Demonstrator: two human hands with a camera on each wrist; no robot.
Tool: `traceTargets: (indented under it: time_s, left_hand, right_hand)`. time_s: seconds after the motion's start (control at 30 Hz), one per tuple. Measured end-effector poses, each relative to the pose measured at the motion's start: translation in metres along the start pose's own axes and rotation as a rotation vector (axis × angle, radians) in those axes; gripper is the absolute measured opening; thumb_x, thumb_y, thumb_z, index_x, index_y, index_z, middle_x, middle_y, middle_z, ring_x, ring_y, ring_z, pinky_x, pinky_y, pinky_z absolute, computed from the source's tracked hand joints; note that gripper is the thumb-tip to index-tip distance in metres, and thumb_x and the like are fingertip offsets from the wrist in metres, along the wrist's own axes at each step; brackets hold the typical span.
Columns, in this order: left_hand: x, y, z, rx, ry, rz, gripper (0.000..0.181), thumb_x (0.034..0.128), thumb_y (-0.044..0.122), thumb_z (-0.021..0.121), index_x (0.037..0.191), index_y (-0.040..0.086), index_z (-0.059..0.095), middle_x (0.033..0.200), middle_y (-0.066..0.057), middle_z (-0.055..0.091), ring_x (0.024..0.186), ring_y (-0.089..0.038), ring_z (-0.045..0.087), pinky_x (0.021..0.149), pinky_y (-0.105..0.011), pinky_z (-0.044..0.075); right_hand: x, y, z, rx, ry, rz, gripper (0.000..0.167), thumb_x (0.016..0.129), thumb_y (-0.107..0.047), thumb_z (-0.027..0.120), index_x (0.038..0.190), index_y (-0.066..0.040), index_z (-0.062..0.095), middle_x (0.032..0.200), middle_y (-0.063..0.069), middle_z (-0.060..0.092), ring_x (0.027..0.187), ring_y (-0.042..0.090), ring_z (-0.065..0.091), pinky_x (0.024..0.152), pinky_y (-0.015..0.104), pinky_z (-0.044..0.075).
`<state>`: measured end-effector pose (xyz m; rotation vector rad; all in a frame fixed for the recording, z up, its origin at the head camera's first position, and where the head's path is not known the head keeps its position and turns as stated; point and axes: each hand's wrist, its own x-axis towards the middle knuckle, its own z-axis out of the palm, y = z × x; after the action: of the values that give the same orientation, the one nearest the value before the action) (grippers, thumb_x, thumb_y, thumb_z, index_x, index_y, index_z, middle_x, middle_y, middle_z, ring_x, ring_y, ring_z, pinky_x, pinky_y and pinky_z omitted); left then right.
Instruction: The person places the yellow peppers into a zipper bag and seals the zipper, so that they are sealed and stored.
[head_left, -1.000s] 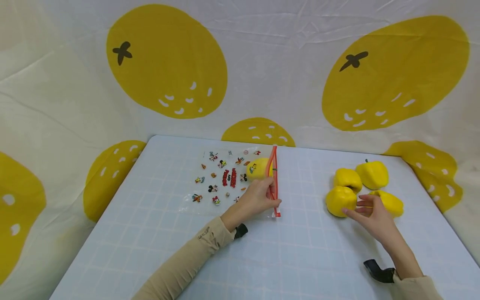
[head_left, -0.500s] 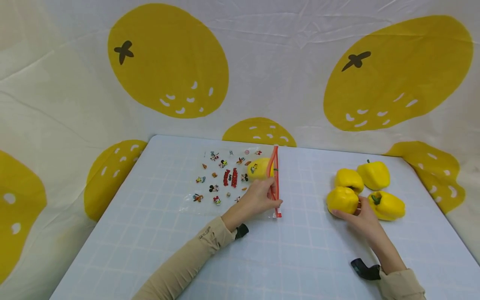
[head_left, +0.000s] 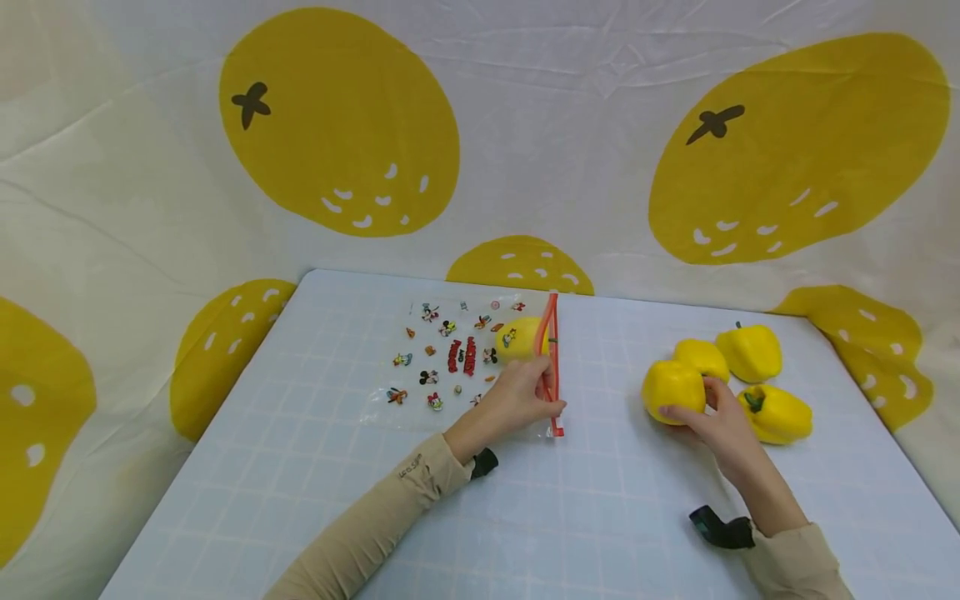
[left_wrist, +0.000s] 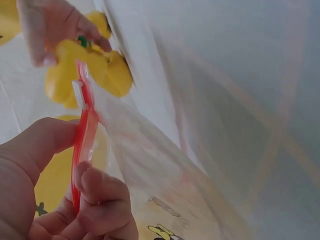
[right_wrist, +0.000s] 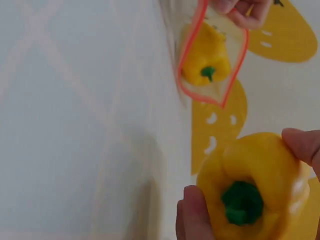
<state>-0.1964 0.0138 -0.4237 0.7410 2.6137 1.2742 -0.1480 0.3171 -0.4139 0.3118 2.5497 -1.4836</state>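
Note:
A clear zip bag printed with cartoon figures lies on the table, its red-edged mouth facing right. My left hand pinches the red zip edge between thumb and fingers, and the mouth gapes in the right wrist view. Inside the bag, near the mouth, lies one yellow bell pepper with a green stem. At the right, my right hand grips another yellow bell pepper between thumb and fingers. In the right wrist view its green stem faces the camera, and its shadow falls on the table.
Behind the right hand sit more yellow bell peppers: one close by the held one, one farther back, and one lying to the right. A fruit-printed cloth hangs along the table's back edge.
My right hand has closed around the front pepper and lifted it slightly, shifting it left. The left hand keeps its pinch on the bag's edge, which has hardly moved.

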Motion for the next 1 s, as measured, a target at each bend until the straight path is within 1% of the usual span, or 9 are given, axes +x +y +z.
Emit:
traceTargets:
  time_s: [0.07,0.13,0.2,0.3,0.37,0.53,0.63,0.77,1.0]
  left_hand:
    - [0.000,0.001,0.000,0.013,-0.004,0.011,0.030,0.0831,0.018,0.081,0.094,0.010,0.055,0.066,0.002,0.052,0.055,-0.010,0.049,0.049,-0.019,0.038]
    - [0.000,0.002,0.000,0.037,-0.009,0.019,0.030,0.0835,0.019,0.081,0.097,0.008,0.056,0.065,0.001,0.051,0.054,-0.010,0.048,0.049,-0.019,0.037]
    - [0.001,0.003,-0.001,0.056,-0.009,0.015,0.034,0.0839,0.020,0.080,0.106,0.006,0.059,0.065,0.001,0.050,0.053,-0.010,0.048,0.048,-0.019,0.036]
    - [0.003,0.006,-0.003,0.100,0.002,0.007,0.050,0.0840,0.021,0.080,0.125,0.002,0.058,0.066,0.001,0.049,0.052,-0.011,0.046,0.047,-0.020,0.035]
    - [0.005,0.008,-0.004,0.129,0.011,0.017,0.051,0.0839,0.022,0.080,0.125,0.002,0.058,0.066,0.001,0.050,0.052,-0.011,0.046,0.047,-0.019,0.035]
    - [0.012,0.016,-0.006,0.211,0.004,0.068,0.032,0.0825,0.022,0.081,0.097,0.008,0.056,0.065,0.002,0.050,0.053,-0.010,0.047,0.048,-0.019,0.035]
    - [0.013,0.019,-0.006,0.246,-0.014,0.051,0.031,0.0818,0.022,0.081,0.094,0.008,0.056,0.066,0.002,0.050,0.053,-0.010,0.047,0.048,-0.018,0.036]
    - [0.012,0.022,-0.005,0.215,-0.031,0.005,0.031,0.0825,0.021,0.081,0.097,0.007,0.057,0.068,0.001,0.052,0.053,-0.010,0.049,0.048,-0.017,0.039]
    - [0.010,0.019,-0.001,0.097,0.002,-0.020,0.031,0.0828,0.016,0.081,0.099,0.006,0.056,0.072,0.000,0.053,0.054,-0.011,0.051,0.051,-0.017,0.043]
  right_hand:
    - [0.003,-0.009,0.005,0.063,-0.020,-0.020,0.089,0.091,-0.035,0.073,0.150,0.001,0.017,0.151,0.024,0.025,0.122,0.035,0.036,0.095,0.030,0.049]
    - [0.008,-0.019,0.010,0.109,-0.037,-0.037,0.087,0.091,-0.032,0.073,0.151,-0.001,0.018,0.148,0.021,0.026,0.120,0.031,0.038,0.085,0.018,0.050]
    - [0.015,-0.029,0.016,0.156,-0.061,-0.053,0.085,0.091,-0.028,0.073,0.151,-0.003,0.018,0.147,0.020,0.026,0.120,0.030,0.037,0.083,0.015,0.049]
    - [0.029,-0.043,0.024,0.215,-0.094,-0.067,0.082,0.091,-0.025,0.072,0.151,-0.005,0.020,0.148,0.017,0.026,0.122,0.029,0.037,0.085,0.015,0.049]
    - [0.039,-0.050,0.030,0.263,-0.125,-0.076,0.079,0.092,-0.023,0.072,0.150,-0.005,0.021,0.148,0.016,0.027,0.122,0.029,0.037,0.087,0.018,0.049]
    - [0.062,-0.059,0.041,0.319,-0.181,-0.101,0.077,0.092,-0.018,0.071,0.152,-0.006,0.023,0.148,0.014,0.029,0.123,0.030,0.039,0.090,0.021,0.050]
    - [0.071,-0.058,0.047,0.315,-0.211,-0.119,0.075,0.091,-0.015,0.070,0.151,-0.007,0.027,0.149,0.014,0.030,0.121,0.030,0.040,0.090,0.021,0.049]
    - [0.074,-0.050,0.055,0.305,-0.267,-0.143,0.072,0.089,-0.009,0.069,0.150,-0.006,0.031,0.149,0.015,0.031,0.120,0.029,0.040,0.091,0.021,0.047]
    - [0.079,-0.038,0.064,0.241,-0.304,-0.143,0.072,0.086,-0.010,0.071,0.149,-0.006,0.036,0.145,0.017,0.037,0.115,0.031,0.041,0.089,0.030,0.044]
